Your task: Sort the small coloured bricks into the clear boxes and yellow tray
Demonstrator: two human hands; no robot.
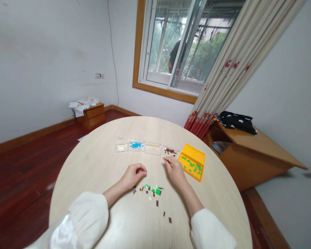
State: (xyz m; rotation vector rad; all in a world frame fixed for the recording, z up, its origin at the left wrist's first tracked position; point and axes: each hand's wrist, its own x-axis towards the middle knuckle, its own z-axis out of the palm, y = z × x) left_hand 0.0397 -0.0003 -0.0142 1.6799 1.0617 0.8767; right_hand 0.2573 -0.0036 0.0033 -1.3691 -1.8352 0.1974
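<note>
Curling shut, left hand (133,175) rests beside loose bricks (152,191); right hand (175,170) pinches fingertips together.

A window (160,41) is framed in wood, with a striped curtain (238,65) drawn aside. A black dotted cloth (237,121) is laid on a wooden cabinet (259,145); papers (84,103) are piled on a small drawer unit (93,117).

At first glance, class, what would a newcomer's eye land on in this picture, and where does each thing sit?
The bright yellow tray holding green pieces stands out at the right end of a row of clear trays on the round table. The right hand reaches toward that row, while the curled left hand rests beside loose green and brown pieces.
</note>
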